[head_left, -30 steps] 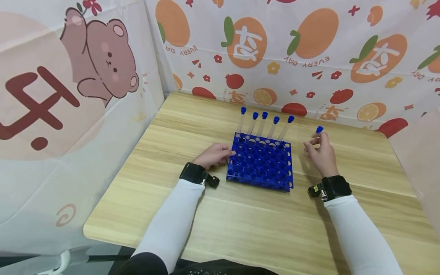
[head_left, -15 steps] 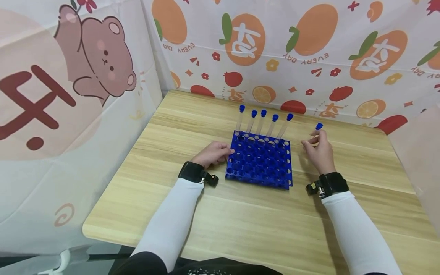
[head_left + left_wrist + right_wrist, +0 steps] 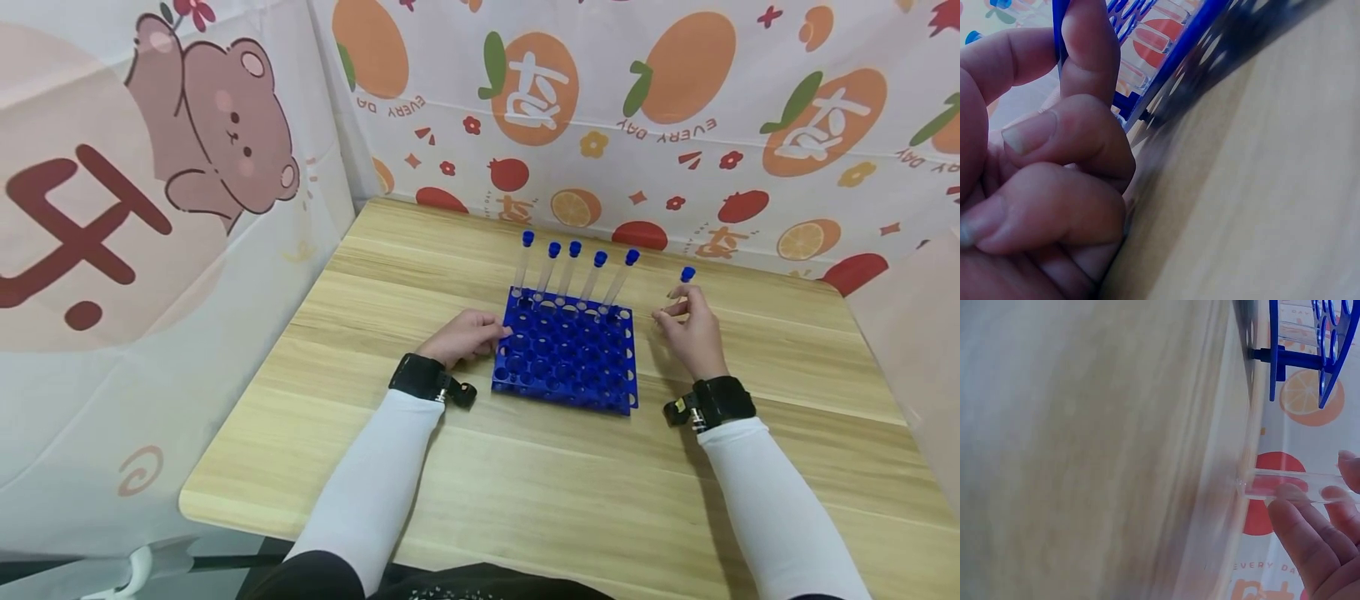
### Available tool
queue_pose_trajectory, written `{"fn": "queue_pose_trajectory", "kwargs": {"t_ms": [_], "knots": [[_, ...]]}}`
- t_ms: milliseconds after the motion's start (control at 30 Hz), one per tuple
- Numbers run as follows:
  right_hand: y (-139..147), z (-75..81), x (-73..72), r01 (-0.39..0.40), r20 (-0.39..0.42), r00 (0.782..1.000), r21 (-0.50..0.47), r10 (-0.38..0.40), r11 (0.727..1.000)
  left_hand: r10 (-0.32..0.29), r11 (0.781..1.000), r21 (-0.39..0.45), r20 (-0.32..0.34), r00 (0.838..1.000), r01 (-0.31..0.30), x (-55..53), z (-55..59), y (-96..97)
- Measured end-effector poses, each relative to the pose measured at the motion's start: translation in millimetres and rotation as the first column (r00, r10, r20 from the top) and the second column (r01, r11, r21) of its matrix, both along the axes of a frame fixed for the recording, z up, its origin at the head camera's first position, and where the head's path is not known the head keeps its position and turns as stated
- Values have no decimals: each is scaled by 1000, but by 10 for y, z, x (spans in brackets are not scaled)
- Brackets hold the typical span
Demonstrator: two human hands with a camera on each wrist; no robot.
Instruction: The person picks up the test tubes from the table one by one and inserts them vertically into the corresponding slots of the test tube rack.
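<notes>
A blue test tube rack (image 3: 566,358) stands on the table with several blue-capped clear test tubes (image 3: 568,271) along its far row. At the rack's left edge, my left hand (image 3: 465,336) pinches the top plate between thumb and index finger; the left wrist view shows the remaining fingers (image 3: 1054,206) curled below. To the right of the rack, apart from it, my right hand (image 3: 693,333) holds one test tube (image 3: 1279,483) with a blue cap (image 3: 687,273) uppermost. The tube's lower end is near the table; whether it touches cannot be told.
The light wooden table (image 3: 480,492) extends around the rack. Behind it hangs a fruit-printed cloth (image 3: 615,150), and a bear-printed cloth (image 3: 240,150) hangs at the left. Both wrists wear black camera straps (image 3: 417,377).
My right hand has shifted slightly left, towards the rack, with the test tube in its fingers. My left hand stays on the rack's edge, and the rack stays in place.
</notes>
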State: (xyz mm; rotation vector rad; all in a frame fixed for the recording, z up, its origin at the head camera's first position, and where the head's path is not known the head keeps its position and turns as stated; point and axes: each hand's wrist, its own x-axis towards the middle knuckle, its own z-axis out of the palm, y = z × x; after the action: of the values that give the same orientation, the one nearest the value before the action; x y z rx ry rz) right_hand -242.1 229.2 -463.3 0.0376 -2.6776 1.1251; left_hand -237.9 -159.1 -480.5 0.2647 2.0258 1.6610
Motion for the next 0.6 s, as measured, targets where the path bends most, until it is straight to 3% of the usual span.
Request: {"fn": "queue_pose_trajectory", "kwargs": {"t_ms": [600], "knots": [[-7,-20,12,-52,29,998,-65,54,997,6,1000,-1,-1,1000,-6,13,4,-6]]}}
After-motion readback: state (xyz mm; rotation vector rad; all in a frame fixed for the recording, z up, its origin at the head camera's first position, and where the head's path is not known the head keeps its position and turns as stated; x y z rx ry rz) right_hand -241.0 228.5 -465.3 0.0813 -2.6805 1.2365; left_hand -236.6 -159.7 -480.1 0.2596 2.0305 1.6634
